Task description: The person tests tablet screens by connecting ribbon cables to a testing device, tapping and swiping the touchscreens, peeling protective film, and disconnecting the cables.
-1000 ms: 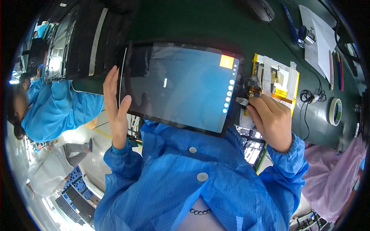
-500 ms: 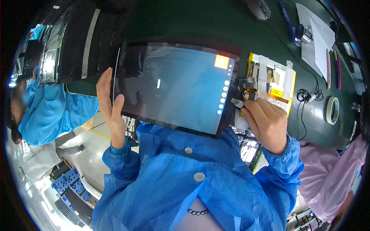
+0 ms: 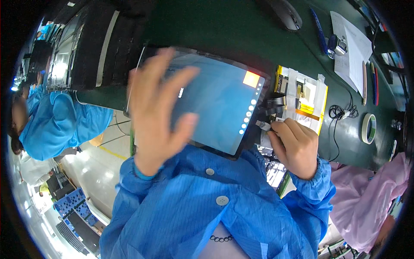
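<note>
A large tablet (image 3: 215, 110) lies in front of me, its screen lit blue with white round icons and an orange square on the right side. Over its left part hovers my left hand (image 3: 157, 108), blurred, fingers spread and holding nothing; whether a fingertip touches the glass I cannot tell. My right hand (image 3: 297, 146) is closed beside the tablet's right edge, pinching a cable plug (image 3: 262, 125) with a metal tip. Just beyond that hand sits a yellow-edged battery and circuit assembly (image 3: 321, 96) with whitish tape. A black flat ribbon (image 3: 274, 105) runs between it and the tablet.
On the dark green table (image 3: 224, 26) are a mouse (image 3: 288, 16), a coiled black cable (image 3: 343, 113), a tape roll (image 3: 368, 128), papers (image 3: 347, 56), a blue pen (image 3: 318, 30) and pencils (image 3: 365, 84). Black trays (image 3: 92, 47) stand left. Co-workers in blue (image 3: 64, 116) and pink (image 3: 362, 198) flank me.
My left hand has moved from the tablet's left edge rightward over the screen. My right hand still holds the plug. The view has shifted slightly.
</note>
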`<action>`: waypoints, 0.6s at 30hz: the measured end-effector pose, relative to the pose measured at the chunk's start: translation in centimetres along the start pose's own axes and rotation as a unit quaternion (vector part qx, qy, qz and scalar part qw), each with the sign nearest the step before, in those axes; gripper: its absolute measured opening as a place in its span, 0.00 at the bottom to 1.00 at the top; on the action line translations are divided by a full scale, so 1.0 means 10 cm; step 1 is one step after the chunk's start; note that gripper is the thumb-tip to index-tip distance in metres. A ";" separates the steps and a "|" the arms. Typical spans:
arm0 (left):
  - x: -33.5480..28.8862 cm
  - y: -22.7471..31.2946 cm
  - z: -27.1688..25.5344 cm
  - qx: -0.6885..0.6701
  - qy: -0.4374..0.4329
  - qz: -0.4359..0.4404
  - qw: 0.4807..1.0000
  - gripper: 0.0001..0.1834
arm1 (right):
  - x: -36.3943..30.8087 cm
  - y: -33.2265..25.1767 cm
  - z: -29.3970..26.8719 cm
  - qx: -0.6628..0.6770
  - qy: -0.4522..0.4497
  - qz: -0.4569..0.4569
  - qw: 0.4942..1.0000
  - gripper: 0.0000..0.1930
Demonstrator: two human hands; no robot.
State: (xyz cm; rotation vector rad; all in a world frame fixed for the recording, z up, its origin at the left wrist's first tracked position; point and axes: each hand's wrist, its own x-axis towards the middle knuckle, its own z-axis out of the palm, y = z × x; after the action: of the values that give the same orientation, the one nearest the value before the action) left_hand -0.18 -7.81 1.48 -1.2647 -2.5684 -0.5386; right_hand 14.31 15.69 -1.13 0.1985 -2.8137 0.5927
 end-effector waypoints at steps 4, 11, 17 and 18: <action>0.26 0.38 0.24 -0.038 -0.071 0.048 0.996 0.29 | 0.00 -0.03 -0.09 0.022 -0.005 0.010 1.000 0.10; -0.01 0.24 -0.04 0.024 -0.003 -0.047 0.999 0.27 | -0.08 0.04 -0.02 0.038 0.017 0.053 0.998 0.13; -0.57 0.02 -0.25 0.061 0.068 -0.145 0.985 0.17 | -0.01 0.00 0.02 -0.045 0.063 -0.024 0.997 0.14; -0.65 0.01 -0.22 0.062 0.069 -0.149 0.985 0.17 | 0.00 0.00 0.04 -0.039 0.056 -0.019 0.997 0.13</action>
State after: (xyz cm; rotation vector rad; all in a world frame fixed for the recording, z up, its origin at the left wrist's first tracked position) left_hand 3.87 -13.31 1.17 -0.7798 -2.6397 -0.4904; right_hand 14.25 15.50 -1.49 0.1964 -2.7123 0.4694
